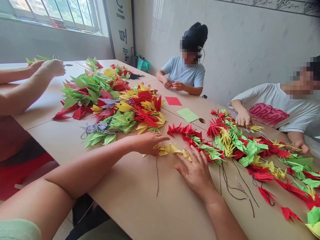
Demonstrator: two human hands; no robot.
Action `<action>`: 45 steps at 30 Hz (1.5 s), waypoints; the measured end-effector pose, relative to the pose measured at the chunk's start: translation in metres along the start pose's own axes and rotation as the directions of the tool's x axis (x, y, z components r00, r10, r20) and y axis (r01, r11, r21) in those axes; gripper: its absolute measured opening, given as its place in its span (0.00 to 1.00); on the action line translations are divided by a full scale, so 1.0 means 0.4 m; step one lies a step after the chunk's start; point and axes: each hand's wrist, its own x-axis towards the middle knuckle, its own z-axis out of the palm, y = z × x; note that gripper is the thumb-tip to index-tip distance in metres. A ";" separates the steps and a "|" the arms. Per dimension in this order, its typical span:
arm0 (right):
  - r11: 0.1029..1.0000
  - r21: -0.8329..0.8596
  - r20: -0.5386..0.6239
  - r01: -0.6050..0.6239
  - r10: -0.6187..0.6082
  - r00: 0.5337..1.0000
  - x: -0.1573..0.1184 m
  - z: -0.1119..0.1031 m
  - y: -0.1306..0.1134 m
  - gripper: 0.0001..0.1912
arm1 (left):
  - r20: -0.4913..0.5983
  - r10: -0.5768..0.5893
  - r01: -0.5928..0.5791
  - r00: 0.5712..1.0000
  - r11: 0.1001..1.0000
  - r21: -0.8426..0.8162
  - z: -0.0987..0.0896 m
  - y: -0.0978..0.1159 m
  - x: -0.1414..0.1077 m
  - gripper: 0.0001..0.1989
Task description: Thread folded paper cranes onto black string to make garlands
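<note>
A short row of yellow folded paper cranes (172,150) lies on the table between my hands. My left hand (146,143) reaches over its left end, fingers stretched out; its underside is hidden. At the right end, my right hand (197,170) rests with fingers spread, its fingertips touching the yellow cranes. A dark thread (157,178) trails down from near my left hand. Just beyond the row curves a string of red and green paper cranes (195,138).
A large heap of mixed cranes (122,106) covers the table's left middle. More crane strings (250,146) and loose black threads (232,186) lie right. Red paper (173,101) and green paper (187,115) sit ahead. Co-workers' hands (175,85) work around the table.
</note>
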 end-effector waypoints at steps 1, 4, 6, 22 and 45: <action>1.000 0.006 0.001 -0.006 0.006 1.000 -0.001 0.002 0.000 0.21 | 0.000 0.002 -0.002 1.000 1.000 -0.002 0.001 0.002 0.002 0.37; 0.999 0.032 -0.019 0.013 -0.012 1.000 0.001 0.003 -0.003 0.21 | -0.014 0.027 -0.027 1.000 1.000 -0.013 0.007 0.006 0.009 0.34; 0.998 0.056 -0.012 0.043 -0.042 0.999 0.005 0.002 -0.009 0.22 | -0.020 0.055 -0.055 0.998 0.998 -0.023 0.010 0.008 0.012 0.34; 0.976 0.170 -0.006 0.137 -0.138 0.990 0.025 -0.021 -0.075 0.21 | -0.001 0.040 -0.039 0.999 0.973 -0.227 0.038 0.045 0.025 0.28; 0.979 0.174 -0.037 0.106 -0.101 0.994 0.022 -0.018 -0.083 0.24 | 0.150 0.054 -0.003 0.987 0.949 -0.316 0.007 0.020 0.007 0.39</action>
